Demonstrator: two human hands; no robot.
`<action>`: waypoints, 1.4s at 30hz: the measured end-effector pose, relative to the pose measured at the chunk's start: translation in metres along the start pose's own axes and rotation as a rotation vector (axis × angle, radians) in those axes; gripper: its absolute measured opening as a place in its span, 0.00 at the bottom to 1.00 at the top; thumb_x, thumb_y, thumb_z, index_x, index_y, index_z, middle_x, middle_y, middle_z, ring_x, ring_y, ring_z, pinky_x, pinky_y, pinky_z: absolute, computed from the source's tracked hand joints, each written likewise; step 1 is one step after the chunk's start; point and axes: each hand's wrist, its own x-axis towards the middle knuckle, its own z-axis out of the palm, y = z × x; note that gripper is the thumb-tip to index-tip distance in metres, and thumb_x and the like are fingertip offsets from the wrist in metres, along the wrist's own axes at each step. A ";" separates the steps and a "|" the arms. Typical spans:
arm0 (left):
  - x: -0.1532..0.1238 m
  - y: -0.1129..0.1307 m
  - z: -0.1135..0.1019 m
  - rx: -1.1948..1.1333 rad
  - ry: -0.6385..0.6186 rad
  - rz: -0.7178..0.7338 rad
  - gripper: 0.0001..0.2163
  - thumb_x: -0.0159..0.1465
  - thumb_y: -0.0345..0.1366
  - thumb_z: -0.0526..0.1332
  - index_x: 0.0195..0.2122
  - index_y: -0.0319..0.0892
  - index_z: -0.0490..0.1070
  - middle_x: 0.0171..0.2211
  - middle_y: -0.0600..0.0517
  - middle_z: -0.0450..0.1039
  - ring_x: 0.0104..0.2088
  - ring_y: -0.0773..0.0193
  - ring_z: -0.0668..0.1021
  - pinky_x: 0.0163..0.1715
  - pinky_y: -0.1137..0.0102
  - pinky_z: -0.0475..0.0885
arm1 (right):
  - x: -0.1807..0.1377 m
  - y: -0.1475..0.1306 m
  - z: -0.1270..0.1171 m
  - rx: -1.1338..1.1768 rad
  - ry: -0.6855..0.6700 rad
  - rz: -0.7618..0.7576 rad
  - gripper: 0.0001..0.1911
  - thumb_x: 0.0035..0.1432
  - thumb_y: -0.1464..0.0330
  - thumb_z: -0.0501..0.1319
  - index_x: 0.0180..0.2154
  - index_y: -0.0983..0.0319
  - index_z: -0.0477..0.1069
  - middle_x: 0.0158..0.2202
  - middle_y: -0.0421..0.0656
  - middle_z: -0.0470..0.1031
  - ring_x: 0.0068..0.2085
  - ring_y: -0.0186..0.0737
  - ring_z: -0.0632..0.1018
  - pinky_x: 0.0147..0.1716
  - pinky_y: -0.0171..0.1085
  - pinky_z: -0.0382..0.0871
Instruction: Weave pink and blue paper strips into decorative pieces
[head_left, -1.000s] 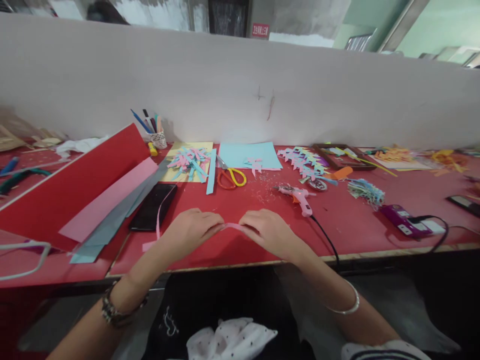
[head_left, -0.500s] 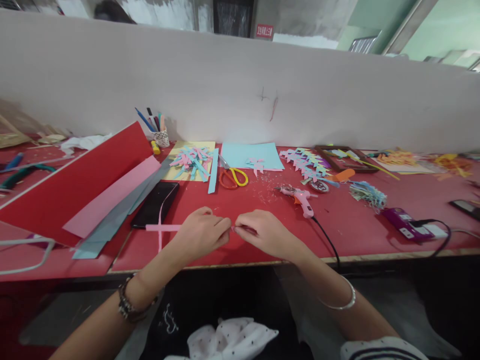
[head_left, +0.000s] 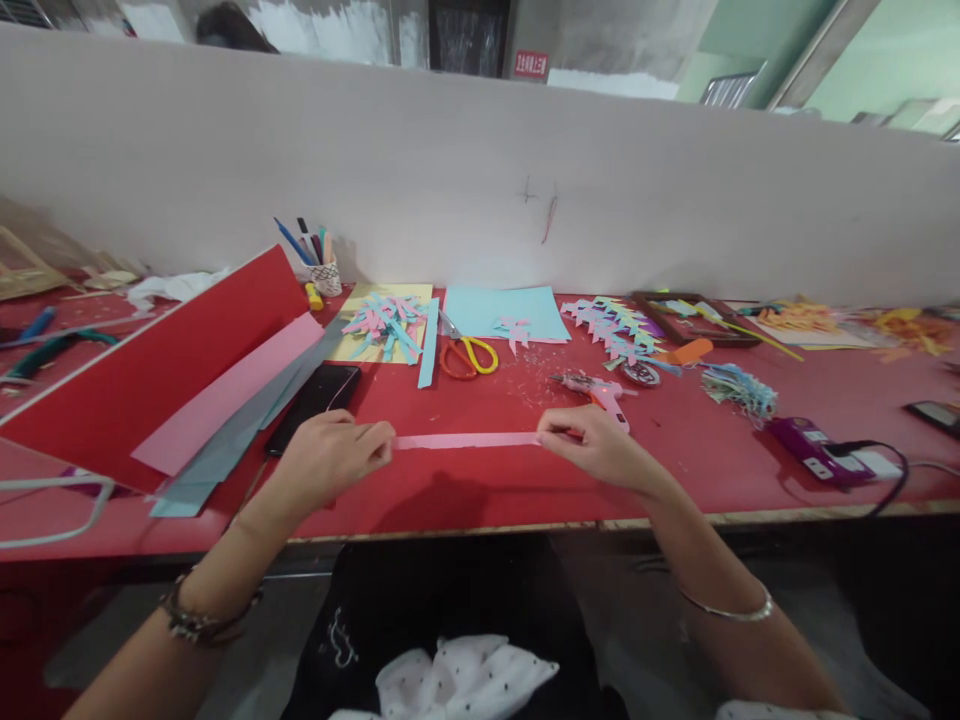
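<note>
Left hand [head_left: 341, 445]: fingers curled, thumb and forefinger pinching one end of a pink paper strip [head_left: 466, 440]. Right hand [head_left: 592, 440]: similarly curled, pinching the other end. Strip runs straight between the hands, roughly parallel to the front edge of the bench [head_left: 480, 505] and nearer to that edge than to the back. Height over the bench cannot be read.

Room: red bench surface shows from the strip to the front edge. Left hand sits near the close end of a black phone [head_left: 311, 395]; a pink glue gun [head_left: 596, 384] lies just beyond the right hand. A tilted red board [head_left: 195, 365] occupies the left. White partition [head_left: 435, 170] stands along the back edge.

Containers: patterned cup [head_left: 325, 278] at the back edge, left of centre, holding pens [head_left: 298, 243] upright or leaning. Brown-rimmed tray [head_left: 731, 341], back edge right of centre, holds light-coloured pieces, too small to identify.
</note>
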 end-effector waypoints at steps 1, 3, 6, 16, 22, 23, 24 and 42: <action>-0.005 -0.005 -0.001 0.034 -0.005 -0.024 0.15 0.57 0.26 0.47 0.15 0.43 0.61 0.08 0.59 0.59 0.12 0.70 0.63 0.19 0.74 0.57 | -0.003 0.004 -0.004 -0.004 0.005 0.010 0.12 0.54 0.67 0.51 0.21 0.64 0.60 0.19 0.36 0.59 0.22 0.28 0.60 0.23 0.29 0.52; -0.011 -0.014 -0.004 0.099 -0.032 -0.055 0.16 0.57 0.26 0.46 0.14 0.44 0.60 0.07 0.58 0.58 0.12 0.69 0.63 0.18 0.73 0.56 | -0.009 0.011 -0.010 -0.019 0.031 0.023 0.12 0.55 0.66 0.51 0.21 0.64 0.60 0.19 0.36 0.60 0.23 0.28 0.61 0.23 0.29 0.53; -0.002 -0.013 -0.008 0.089 -0.015 -0.122 0.15 0.58 0.26 0.46 0.15 0.44 0.61 0.08 0.58 0.60 0.13 0.68 0.65 0.19 0.73 0.58 | -0.010 0.012 -0.009 -0.068 0.061 -0.010 0.13 0.56 0.65 0.50 0.23 0.64 0.63 0.21 0.38 0.66 0.24 0.30 0.65 0.25 0.29 0.56; 0.056 0.042 0.000 -0.562 -0.083 -0.011 0.16 0.64 0.34 0.45 0.26 0.42 0.69 0.21 0.56 0.72 0.23 0.70 0.70 0.34 0.71 0.61 | 0.002 -0.021 0.009 -0.420 0.184 -0.372 0.13 0.60 0.68 0.47 0.30 0.63 0.69 0.26 0.40 0.74 0.28 0.31 0.70 0.33 0.32 0.57; 0.055 0.047 -0.002 -0.768 -0.278 -0.101 0.15 0.63 0.35 0.48 0.22 0.40 0.67 0.15 0.57 0.67 0.17 0.72 0.64 0.30 0.74 0.62 | 0.005 -0.033 0.029 -0.634 0.397 -0.470 0.10 0.54 0.74 0.51 0.24 0.63 0.68 0.18 0.36 0.68 0.22 0.29 0.64 0.37 0.33 0.55; 0.056 0.048 -0.003 -0.799 -0.302 -0.108 0.15 0.63 0.35 0.48 0.21 0.40 0.66 0.15 0.57 0.66 0.17 0.72 0.64 0.30 0.74 0.61 | 0.007 -0.034 0.031 -0.645 0.403 -0.485 0.11 0.53 0.74 0.50 0.22 0.63 0.67 0.17 0.35 0.67 0.21 0.28 0.62 0.36 0.33 0.54; 0.057 0.047 -0.004 -0.828 -0.325 -0.117 0.15 0.63 0.34 0.48 0.21 0.40 0.66 0.14 0.57 0.66 0.17 0.72 0.64 0.30 0.74 0.61 | 0.008 -0.034 0.032 -0.644 0.403 -0.493 0.11 0.52 0.75 0.50 0.21 0.63 0.66 0.16 0.35 0.66 0.20 0.28 0.60 0.35 0.32 0.54; 0.027 -0.002 -0.020 -0.829 -0.613 -0.351 0.19 0.61 0.42 0.47 0.16 0.42 0.63 0.14 0.58 0.65 0.18 0.72 0.68 0.22 0.77 0.56 | -0.014 0.032 -0.008 -0.665 0.572 -0.189 0.11 0.47 0.75 0.50 0.17 0.60 0.61 0.14 0.35 0.63 0.20 0.30 0.60 0.32 0.34 0.57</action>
